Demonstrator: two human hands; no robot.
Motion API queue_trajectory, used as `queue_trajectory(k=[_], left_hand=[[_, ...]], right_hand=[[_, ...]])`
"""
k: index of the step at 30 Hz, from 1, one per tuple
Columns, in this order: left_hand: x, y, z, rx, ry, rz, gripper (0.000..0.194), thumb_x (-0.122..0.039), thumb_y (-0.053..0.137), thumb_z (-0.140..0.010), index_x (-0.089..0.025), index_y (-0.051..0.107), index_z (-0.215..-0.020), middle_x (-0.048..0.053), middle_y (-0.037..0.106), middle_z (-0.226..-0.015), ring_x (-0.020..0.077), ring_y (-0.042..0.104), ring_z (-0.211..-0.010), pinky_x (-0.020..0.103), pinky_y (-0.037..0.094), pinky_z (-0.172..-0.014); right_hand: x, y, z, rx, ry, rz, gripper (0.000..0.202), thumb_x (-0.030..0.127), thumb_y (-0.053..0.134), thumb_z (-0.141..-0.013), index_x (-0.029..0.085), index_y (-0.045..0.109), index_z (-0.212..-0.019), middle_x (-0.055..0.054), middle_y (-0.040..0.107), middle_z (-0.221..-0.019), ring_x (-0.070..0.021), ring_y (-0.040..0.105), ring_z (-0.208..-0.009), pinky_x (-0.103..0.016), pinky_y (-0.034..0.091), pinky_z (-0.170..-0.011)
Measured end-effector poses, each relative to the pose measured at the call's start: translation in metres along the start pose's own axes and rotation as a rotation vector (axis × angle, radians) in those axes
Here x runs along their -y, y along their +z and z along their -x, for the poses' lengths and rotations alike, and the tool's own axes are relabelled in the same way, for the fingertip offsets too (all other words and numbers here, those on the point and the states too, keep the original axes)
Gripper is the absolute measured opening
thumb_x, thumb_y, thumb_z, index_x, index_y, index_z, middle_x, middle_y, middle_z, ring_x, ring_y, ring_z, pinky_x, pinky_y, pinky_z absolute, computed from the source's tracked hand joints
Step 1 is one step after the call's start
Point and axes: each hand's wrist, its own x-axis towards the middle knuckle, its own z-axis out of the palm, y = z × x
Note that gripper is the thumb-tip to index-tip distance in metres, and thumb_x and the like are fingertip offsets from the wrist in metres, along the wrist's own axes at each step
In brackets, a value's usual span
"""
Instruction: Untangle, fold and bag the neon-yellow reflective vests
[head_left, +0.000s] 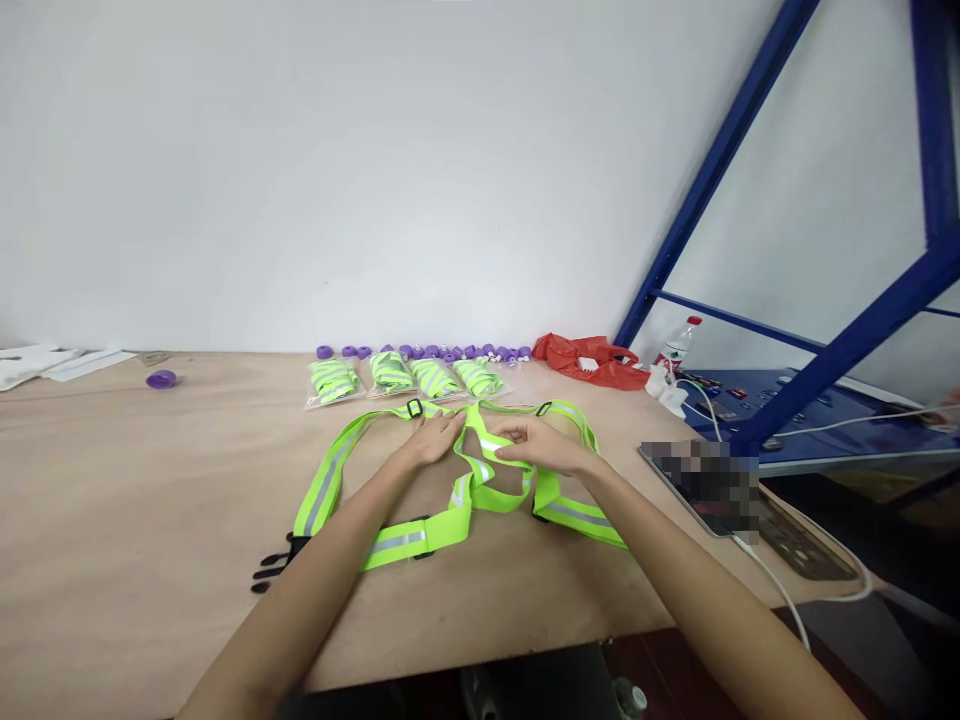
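Note:
A neon-yellow strap harness (448,527) with silver stripes lies spread on the wooden table, its black buckle (274,568) at the left end. My left hand (436,438) rests flat with fingers stretched out, at the harness's upper middle. Just right of it, my right hand (536,443) has its thumb and fingers closed around part of the middle strap. The looped straps curve out to both sides of my hands, and my forearms pass over parts of them.
Behind the harness, several clear bags (435,380) hold folded neon straps. Several purple rolls (431,352) line the wall. Rightward are a red plastic bag (589,362), a bottle (676,345), a tablet (686,490) with a white cable, and a blue frame (720,170).

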Motion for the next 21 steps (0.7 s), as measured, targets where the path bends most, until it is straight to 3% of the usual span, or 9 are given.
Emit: queue_trajectory(k=[2, 5, 8, 12, 16, 19, 21], left_hand=[[-0.006, 0.005, -0.002, -0.026, -0.052, -0.006, 0.075, -0.067, 0.012, -0.097, -0.023, 0.058, -0.136, 0.01, 0.054, -0.149, 0.0367, 0.036, -0.145, 0.059, 0.016, -0.119], [-0.013, 0.013, -0.004, -0.057, -0.096, -0.016, 0.071, -0.069, 0.017, -0.097, -0.026, 0.057, -0.137, 0.009, 0.048, -0.154, 0.0397, 0.026, -0.149, 0.065, 0.007, -0.118], [-0.016, 0.017, -0.003, -0.08, -0.121, -0.029, 0.07, -0.07, 0.025, -0.096, -0.024, 0.058, -0.137, 0.013, 0.042, -0.157, 0.0432, 0.02, -0.15, 0.069, 0.004, -0.116], [-0.015, 0.018, -0.001, -0.109, -0.12, -0.013, 0.065, -0.066, 0.03, -0.097, -0.023, 0.06, -0.135, 0.015, 0.042, -0.157, 0.0439, 0.02, -0.15, 0.069, 0.007, -0.115], [-0.017, 0.007, 0.0, -0.15, -0.059, 0.038, 0.054, -0.053, 0.03, -0.101, -0.02, 0.065, -0.125, 0.014, 0.058, -0.142, 0.0368, 0.041, -0.14, 0.06, 0.021, -0.117], [-0.025, -0.007, 0.009, -0.196, 0.019, 0.071, 0.048, -0.044, 0.03, -0.102, -0.017, 0.064, -0.122, 0.012, 0.063, -0.134, 0.028, 0.053, -0.127, 0.045, 0.036, -0.112], [-0.035, -0.013, 0.022, -0.232, 0.051, 0.07, 0.043, -0.042, 0.034, -0.101, -0.016, 0.063, -0.119, 0.013, 0.062, -0.13, 0.0265, 0.055, -0.123, 0.041, 0.04, -0.108]], right_hand=[[0.006, 0.014, 0.006, -0.065, 0.023, 0.144, 0.015, 0.025, 0.058, -0.082, 0.018, 0.071, -0.085, -0.006, 0.071, -0.087, -0.0203, 0.061, -0.081, -0.029, 0.042, -0.073], [0.017, 0.034, 0.017, -0.152, 0.073, 0.32, 0.022, 0.023, 0.053, -0.089, 0.017, 0.073, -0.082, -0.011, 0.073, -0.084, -0.0264, 0.064, -0.089, -0.034, 0.041, -0.081], [0.024, 0.039, 0.031, -0.168, 0.07, 0.422, 0.026, 0.033, 0.056, -0.092, 0.019, 0.074, -0.105, -0.013, 0.075, -0.105, -0.0311, 0.066, -0.102, -0.038, 0.043, -0.088], [0.011, 0.023, 0.05, -0.069, 0.02, 0.33, 0.048, 0.041, 0.058, -0.092, 0.023, 0.059, -0.137, -0.009, 0.065, -0.134, -0.0266, 0.065, -0.114, -0.037, 0.048, -0.094], [-0.015, 0.013, 0.064, -0.065, 0.089, 0.155, 0.059, 0.043, 0.065, -0.087, 0.021, 0.054, -0.14, -0.01, 0.058, -0.143, -0.0271, 0.059, -0.125, -0.039, 0.048, -0.1], [-0.026, 0.019, 0.069, -0.087, 0.089, 0.118, 0.061, 0.043, 0.071, -0.083, 0.021, 0.056, -0.138, -0.01, 0.059, -0.143, -0.0275, 0.057, -0.127, -0.04, 0.045, -0.105], [-0.027, 0.026, 0.07, -0.111, 0.074, 0.136, 0.058, 0.042, 0.074, -0.081, 0.02, 0.059, -0.133, -0.01, 0.061, -0.139, -0.0277, 0.058, -0.125, -0.04, 0.044, -0.105]])
